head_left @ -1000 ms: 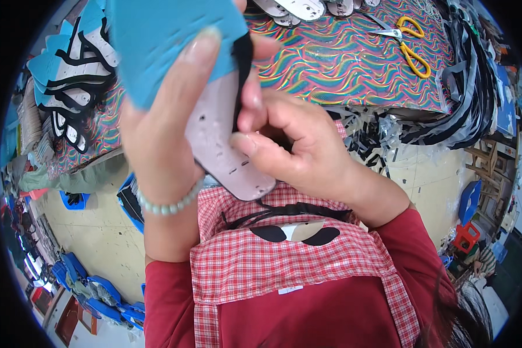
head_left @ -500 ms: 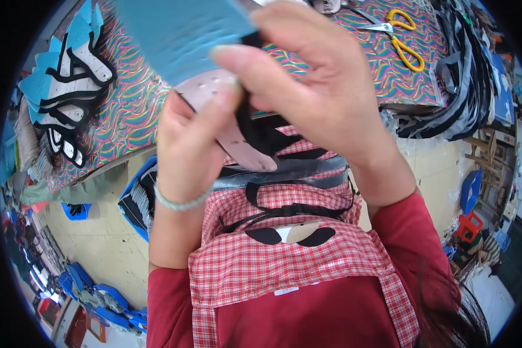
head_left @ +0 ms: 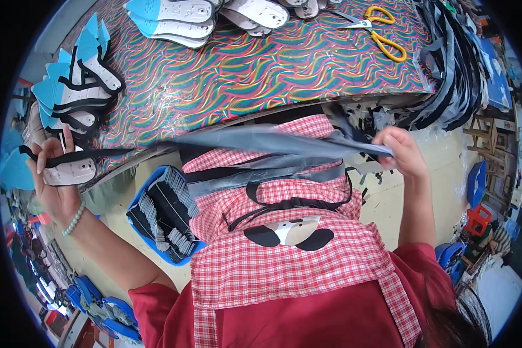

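At the far left, my left hand [head_left: 55, 188] holds a shoe insole, with a white heel [head_left: 75, 173] and a blue front part [head_left: 16, 169] sticking out on either side of the fingers. A black edge strip runs from this insole toward the right. My right hand [head_left: 403, 153] is closed on one end of a long grey-and-black strip [head_left: 243, 141], stretched across above my lap and blurred by motion. Whether the strip is joined to the insole, I cannot tell. More grey and black strips [head_left: 296, 168] lie over my red checked apron [head_left: 290, 272].
A wavy-patterned table [head_left: 232, 75] carries black-edged insoles [head_left: 81, 87] at left, white-and-blue insoles [head_left: 180, 26] at the back, and yellow-handled scissors [head_left: 383, 35]. Strips [head_left: 446, 75] hang off its right end. A blue bin [head_left: 167, 214] of black-and-grey pieces stands below.
My hands have parted from in front of me. The left took the insole to the far left; the right moved right and lower, with a strip now stretched out between them.
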{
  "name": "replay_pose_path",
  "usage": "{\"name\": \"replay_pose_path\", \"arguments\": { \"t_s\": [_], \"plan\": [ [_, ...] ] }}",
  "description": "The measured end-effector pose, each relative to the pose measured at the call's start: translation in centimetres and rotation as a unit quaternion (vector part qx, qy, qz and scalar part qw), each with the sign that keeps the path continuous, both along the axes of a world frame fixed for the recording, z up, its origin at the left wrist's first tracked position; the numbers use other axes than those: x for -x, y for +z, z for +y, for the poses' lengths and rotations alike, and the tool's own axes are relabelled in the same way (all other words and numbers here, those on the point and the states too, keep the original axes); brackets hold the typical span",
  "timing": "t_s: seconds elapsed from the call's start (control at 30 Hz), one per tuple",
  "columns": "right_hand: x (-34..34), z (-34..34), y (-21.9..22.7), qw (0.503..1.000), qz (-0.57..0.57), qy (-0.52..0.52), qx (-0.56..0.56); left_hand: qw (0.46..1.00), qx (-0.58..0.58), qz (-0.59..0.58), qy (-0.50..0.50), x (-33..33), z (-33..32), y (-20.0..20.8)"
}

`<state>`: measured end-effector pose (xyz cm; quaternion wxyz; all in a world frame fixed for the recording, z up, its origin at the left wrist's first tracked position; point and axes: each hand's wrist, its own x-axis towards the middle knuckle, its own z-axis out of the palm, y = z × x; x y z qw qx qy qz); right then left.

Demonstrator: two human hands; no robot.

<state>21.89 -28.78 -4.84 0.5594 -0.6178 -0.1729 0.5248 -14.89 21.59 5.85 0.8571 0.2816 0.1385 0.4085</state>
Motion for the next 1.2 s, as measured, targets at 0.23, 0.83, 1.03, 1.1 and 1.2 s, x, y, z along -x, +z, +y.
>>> {"name": "replay_pose_path", "arguments": {
  "t_s": [0.23, 0.83, 1.03, 1.1, 1.2],
  "plan": [
    [2.0, -3.3, -2.1, 0.815, -0.551, -0.053, 0.170, 0.992, -0.060, 0.048, -0.099, -1.9, -0.5, -1.0],
    [13.2, 20.0, 4.8, 0.891, -0.287, 0.064, -0.345, 0.991, -0.078, 0.059, -0.093, -1.5, -4.0, 2.1],
    [10.8, 17.8, 3.9, 0.926, -0.253, -0.101, -0.262, 0.989, -0.050, 0.023, -0.134, -4.3, -4.2, 1.0],
    [8.9, 16.1, 3.2, 0.928, -0.193, -0.191, -0.254, 0.992, -0.037, 0.018, -0.121, -4.1, -3.7, 0.8],
    [2.4, 7.9, 0.0, 0.906, 0.031, -0.374, -0.194, 0.992, -0.048, 0.044, -0.112, -2.2, -0.6, 0.6]
  ]
}}
